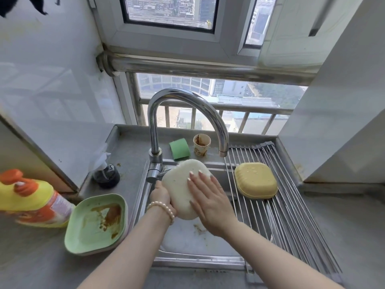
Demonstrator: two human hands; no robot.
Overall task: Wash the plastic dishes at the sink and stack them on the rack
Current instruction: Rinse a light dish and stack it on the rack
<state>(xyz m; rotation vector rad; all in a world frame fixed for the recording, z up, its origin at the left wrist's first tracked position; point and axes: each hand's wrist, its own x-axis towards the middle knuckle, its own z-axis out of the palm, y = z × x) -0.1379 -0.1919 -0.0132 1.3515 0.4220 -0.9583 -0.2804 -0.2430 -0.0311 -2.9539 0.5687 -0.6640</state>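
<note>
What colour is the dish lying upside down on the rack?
Yellow dish, seen in the head view.

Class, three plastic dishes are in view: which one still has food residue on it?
The green dish on the counter left of the sink, smeared brown; the white dish and yellow dish show none.

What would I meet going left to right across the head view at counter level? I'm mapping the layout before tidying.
Detergent bottle → dirty green plate → left hand gripping the white dish → right hand flat on it → yellow dish upside down on the rack.
</note>
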